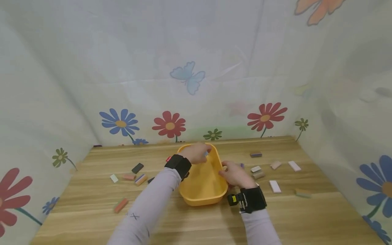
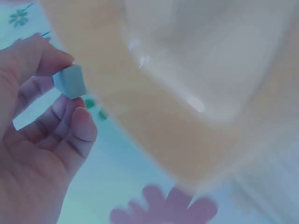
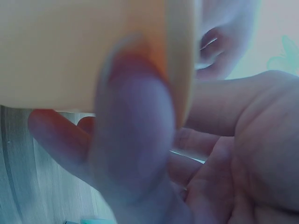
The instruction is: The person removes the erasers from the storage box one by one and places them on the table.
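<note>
A yellow plastic basin (image 1: 203, 183) stands in the middle of the table. Over its far end, my left hand (image 1: 197, 153) pinches a small pale blue block (image 2: 71, 81), perhaps an eraser, between thumb and fingertips. In the left wrist view that block is beside the basin's blurred rim (image 2: 154, 140). My right hand (image 1: 237, 174) grips the basin's right side, and its thumb (image 3: 135, 121) lies against the wall in the right wrist view. Other fingers of that hand reach around and under the basin, partly hidden.
Several eraser-like blocks lie on the wooden table (image 1: 101, 224). On the left are a black block (image 1: 137, 167), a white one (image 1: 114, 178) and a red-green one (image 1: 121, 205). On the right are white blocks (image 1: 275, 186) and a dark one (image 1: 256, 154). A flowered curtain (image 1: 214, 102) surrounds the table.
</note>
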Demonstrator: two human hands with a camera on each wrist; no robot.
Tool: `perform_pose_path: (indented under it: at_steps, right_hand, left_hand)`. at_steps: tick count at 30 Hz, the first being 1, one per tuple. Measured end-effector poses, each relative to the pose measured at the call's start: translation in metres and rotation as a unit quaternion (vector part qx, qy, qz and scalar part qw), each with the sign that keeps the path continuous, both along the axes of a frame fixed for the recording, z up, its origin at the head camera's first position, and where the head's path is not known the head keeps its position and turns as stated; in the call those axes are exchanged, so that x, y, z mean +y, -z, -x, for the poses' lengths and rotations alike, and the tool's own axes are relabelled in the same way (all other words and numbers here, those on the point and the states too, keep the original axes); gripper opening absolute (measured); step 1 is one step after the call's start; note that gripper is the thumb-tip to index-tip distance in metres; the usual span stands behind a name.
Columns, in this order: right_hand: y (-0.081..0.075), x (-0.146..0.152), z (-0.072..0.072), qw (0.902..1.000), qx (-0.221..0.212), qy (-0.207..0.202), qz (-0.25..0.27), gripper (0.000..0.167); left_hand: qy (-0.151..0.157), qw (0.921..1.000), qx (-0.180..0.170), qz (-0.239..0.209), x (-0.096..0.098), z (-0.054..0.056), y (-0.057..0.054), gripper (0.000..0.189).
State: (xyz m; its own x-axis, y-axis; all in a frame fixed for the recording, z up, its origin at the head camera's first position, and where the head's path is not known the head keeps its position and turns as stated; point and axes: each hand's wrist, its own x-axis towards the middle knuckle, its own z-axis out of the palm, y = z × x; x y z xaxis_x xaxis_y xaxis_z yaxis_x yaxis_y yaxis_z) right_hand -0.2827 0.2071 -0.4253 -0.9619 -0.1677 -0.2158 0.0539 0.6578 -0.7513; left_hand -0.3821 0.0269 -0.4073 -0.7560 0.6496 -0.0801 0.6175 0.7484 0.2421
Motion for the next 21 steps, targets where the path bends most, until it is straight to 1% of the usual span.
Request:
perform_pose_path:
  at_steps: [2,5,8,9,10,13,15,17,20,21]
  right_hand:
    - [0.0,0.0,0.001,1.0,-0.003,0.0,0.002,0.041]
    - [0.001,-0.001,0.001,1.0,-0.003,0.0,0.008,0.04]
    - [0.003,-0.001,0.0,0.9998,0.002,-0.004,0.017,0.037]
    - [0.003,-0.001,-0.001,0.9998,0.002,-0.005,0.019,0.037]
    - [0.003,-0.001,-0.001,0.9998,0.003,-0.005,0.02,0.037]
    - [0.004,-0.001,-0.002,0.9998,0.001,-0.007,0.02,0.037]
    - [0.003,0.0,-0.002,0.9999,0.002,-0.006,0.016,0.038]
    - [0.002,0.0,-0.001,0.9999,0.003,-0.006,0.012,0.038]
    - [0.001,0.0,0.0,0.9999,0.005,-0.009,0.008,0.038]
    - [0.001,-0.001,0.001,0.9999,0.006,-0.011,0.007,0.038]
  left_hand:
    - [0.006,0.9999,0.005,-0.014,-0.011,-0.001,-0.009,0.036]
    - [0.007,0.9988,0.027,-0.04,-0.034,-0.011,-0.023,0.035]
    - [0.005,0.9966,0.048,-0.067,-0.064,-0.024,-0.029,0.032]
    - [0.008,0.9954,0.058,-0.075,-0.075,-0.026,-0.027,0.032]
    - [0.009,0.9947,0.061,-0.083,-0.086,-0.03,-0.026,0.031]
    - [0.006,0.9942,0.057,-0.091,-0.121,-0.04,-0.017,0.029]
    - [-0.008,0.9946,0.049,-0.091,-0.142,-0.049,-0.012,0.028]
    - [-0.023,0.9952,0.046,-0.083,-0.162,-0.06,-0.006,0.028]
    - [-0.035,0.9953,0.066,-0.062,-0.187,-0.075,0.005,0.028]
    - [-0.034,0.9951,0.073,-0.056,-0.195,-0.08,0.009,0.029]
